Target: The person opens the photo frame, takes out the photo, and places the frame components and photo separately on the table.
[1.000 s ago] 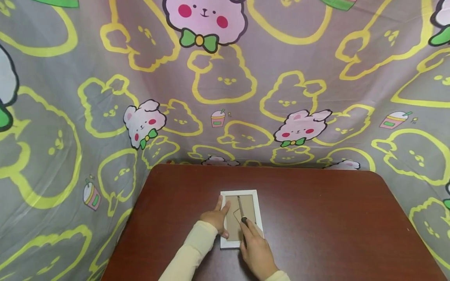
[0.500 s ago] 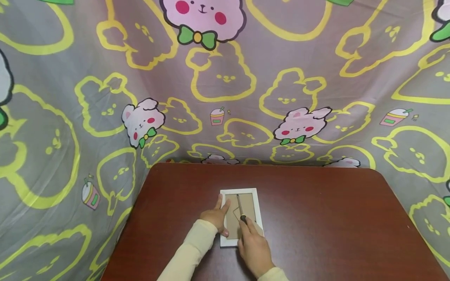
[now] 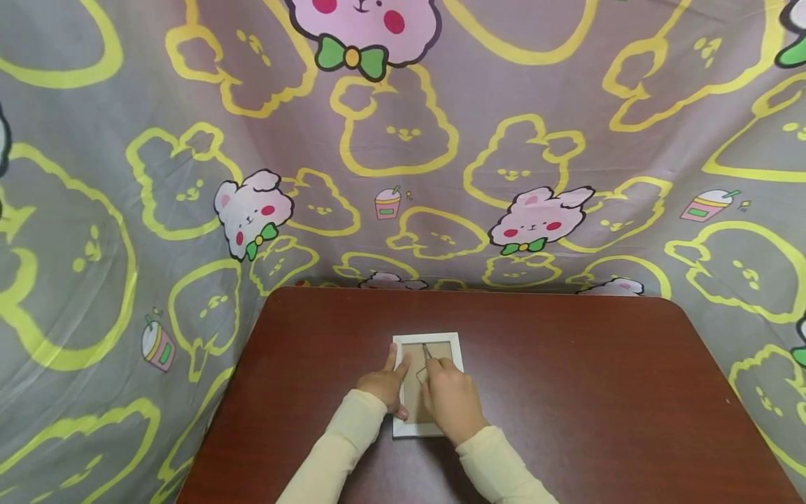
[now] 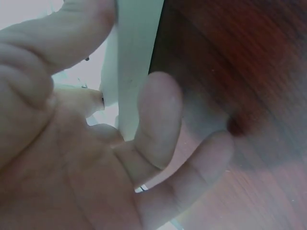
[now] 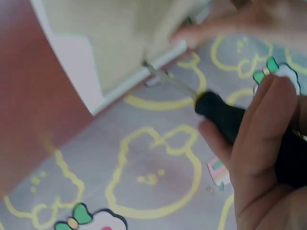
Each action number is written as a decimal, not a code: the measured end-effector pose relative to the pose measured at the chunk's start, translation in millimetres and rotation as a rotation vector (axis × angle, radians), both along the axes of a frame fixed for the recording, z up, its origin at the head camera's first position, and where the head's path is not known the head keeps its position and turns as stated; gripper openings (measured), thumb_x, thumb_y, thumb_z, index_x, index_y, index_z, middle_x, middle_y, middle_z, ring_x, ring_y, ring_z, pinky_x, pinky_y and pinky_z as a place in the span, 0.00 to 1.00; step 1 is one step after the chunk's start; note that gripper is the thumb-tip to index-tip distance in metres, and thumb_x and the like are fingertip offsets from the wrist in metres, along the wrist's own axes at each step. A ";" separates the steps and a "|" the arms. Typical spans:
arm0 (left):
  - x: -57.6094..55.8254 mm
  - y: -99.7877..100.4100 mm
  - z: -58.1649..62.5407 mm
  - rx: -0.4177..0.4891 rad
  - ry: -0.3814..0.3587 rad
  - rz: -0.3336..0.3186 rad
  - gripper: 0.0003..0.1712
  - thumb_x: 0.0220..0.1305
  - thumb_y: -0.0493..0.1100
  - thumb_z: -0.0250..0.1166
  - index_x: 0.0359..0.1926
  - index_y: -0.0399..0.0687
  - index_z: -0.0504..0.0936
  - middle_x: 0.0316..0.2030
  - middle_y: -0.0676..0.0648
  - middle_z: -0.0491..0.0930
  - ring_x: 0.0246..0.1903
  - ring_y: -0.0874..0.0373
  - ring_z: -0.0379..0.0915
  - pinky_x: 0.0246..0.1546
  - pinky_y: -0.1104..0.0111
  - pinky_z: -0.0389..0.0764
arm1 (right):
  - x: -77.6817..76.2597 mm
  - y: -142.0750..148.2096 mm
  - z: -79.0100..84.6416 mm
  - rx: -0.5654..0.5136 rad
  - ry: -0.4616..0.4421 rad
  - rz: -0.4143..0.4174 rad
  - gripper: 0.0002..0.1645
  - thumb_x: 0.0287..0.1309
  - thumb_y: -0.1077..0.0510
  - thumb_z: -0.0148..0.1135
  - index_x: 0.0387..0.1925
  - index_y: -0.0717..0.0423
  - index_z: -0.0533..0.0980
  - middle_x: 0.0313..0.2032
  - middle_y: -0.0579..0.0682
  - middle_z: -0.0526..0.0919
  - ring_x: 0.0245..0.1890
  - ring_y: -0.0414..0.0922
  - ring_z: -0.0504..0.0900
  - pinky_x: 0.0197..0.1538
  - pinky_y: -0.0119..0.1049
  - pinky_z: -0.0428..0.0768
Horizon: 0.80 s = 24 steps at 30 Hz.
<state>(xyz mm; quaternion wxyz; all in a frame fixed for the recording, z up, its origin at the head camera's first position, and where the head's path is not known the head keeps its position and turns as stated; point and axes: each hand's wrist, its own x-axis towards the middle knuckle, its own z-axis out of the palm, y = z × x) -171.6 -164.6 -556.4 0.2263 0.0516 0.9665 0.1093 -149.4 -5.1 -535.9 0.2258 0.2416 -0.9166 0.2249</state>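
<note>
A white picture frame [image 3: 428,339] lies back side up, its tan backing board [image 3: 412,404] inside the border. My left hand [image 3: 380,386] rests along its left side, fingers spread and thumb near the lower left corner. The left wrist view shows two fingers [image 4: 160,115] of this hand beside the outer edge. My right hand [image 3: 455,395], over the frame's right half, holds a screwdriver [image 5: 218,108] by its black handle. The metal tip meets the board close to the top inner edge. From the head view the hand hides most of the handle.
The frame lies on a dark red-brown table [image 3: 585,392] with rounded far corners. A grey-pink cloth [image 3: 441,91] printed with yellow outlines and rabbits hangs behind the table and at both sides.
My right hand has moved forward over the frame with the screwdriver, whose handle is now mostly covered in the head view. The left hand has stayed on the frame's left side.
</note>
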 end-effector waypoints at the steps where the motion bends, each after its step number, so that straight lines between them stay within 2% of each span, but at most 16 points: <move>1: -0.2 -0.6 -0.7 0.001 0.001 0.000 0.69 0.34 0.50 0.85 0.79 0.55 0.58 0.78 0.36 0.44 0.34 0.43 0.81 0.29 0.55 0.80 | -5.2 -0.6 5.7 0.009 -0.021 0.007 0.10 0.41 0.69 0.71 0.27 0.62 0.78 0.23 0.55 0.79 0.16 0.50 0.79 0.18 0.42 0.79; 4: -1.1 -3.3 -6.8 -0.011 0.013 -0.007 0.69 0.34 0.51 0.85 0.79 0.55 0.57 0.78 0.36 0.44 0.34 0.42 0.81 0.29 0.55 0.81 | -24.9 -0.8 24.0 0.048 -0.118 0.027 0.07 0.43 0.68 0.70 0.22 0.58 0.77 0.19 0.51 0.78 0.19 0.51 0.80 0.22 0.46 0.79; 7: -2.5 -6.3 -13.4 -0.018 0.030 -0.013 0.70 0.34 0.52 0.85 0.79 0.56 0.57 0.78 0.37 0.44 0.34 0.42 0.81 0.29 0.54 0.80 | -49.5 0.7 44.8 0.067 -0.270 0.054 0.08 0.46 0.67 0.68 0.19 0.55 0.77 0.18 0.48 0.78 0.21 0.51 0.81 0.26 0.48 0.80; 10: -3.5 -7.9 -16.4 -0.018 0.041 -0.016 0.70 0.34 0.52 0.85 0.79 0.56 0.58 0.78 0.37 0.44 0.33 0.42 0.81 0.28 0.54 0.80 | -75.9 0.4 63.5 0.086 -0.430 0.081 0.08 0.48 0.67 0.65 0.19 0.54 0.80 0.19 0.45 0.80 0.21 0.49 0.81 0.29 0.46 0.80; 13: -3.6 -7.4 -15.3 -0.011 0.037 -0.017 0.70 0.33 0.51 0.86 0.79 0.55 0.58 0.78 0.37 0.45 0.34 0.42 0.81 0.28 0.54 0.80 | -99.2 -3.8 77.1 0.110 -0.585 0.106 0.14 0.48 0.69 0.59 0.14 0.53 0.77 0.14 0.44 0.77 0.14 0.44 0.78 0.22 0.39 0.78; 16: -2.8 -5.7 -11.6 -0.005 0.020 -0.015 0.70 0.35 0.51 0.86 0.79 0.56 0.57 0.79 0.38 0.44 0.34 0.42 0.81 0.29 0.54 0.80 | -117.6 -9.4 84.5 0.128 -0.710 0.127 0.20 0.49 0.71 0.53 0.08 0.51 0.70 0.07 0.43 0.71 0.05 0.40 0.71 0.12 0.33 0.71; 20: -1.2 -3.2 -2.8 0.010 -0.004 -0.007 0.69 0.36 0.50 0.85 0.79 0.58 0.56 0.79 0.38 0.42 0.34 0.43 0.81 0.29 0.54 0.80 | -137.4 -14.2 91.5 0.179 -0.761 0.154 0.23 0.46 0.72 0.52 0.05 0.49 0.64 0.04 0.42 0.64 0.04 0.37 0.62 0.11 0.31 0.64; 24: 0.2 -3.4 2.2 0.020 -0.014 -0.006 0.69 0.37 0.49 0.85 0.79 0.58 0.56 0.79 0.38 0.42 0.34 0.43 0.81 0.30 0.55 0.80 | -151.5 -17.4 96.7 0.198 -0.813 0.155 0.24 0.46 0.71 0.55 0.05 0.48 0.63 0.05 0.43 0.64 0.05 0.39 0.65 0.12 0.31 0.66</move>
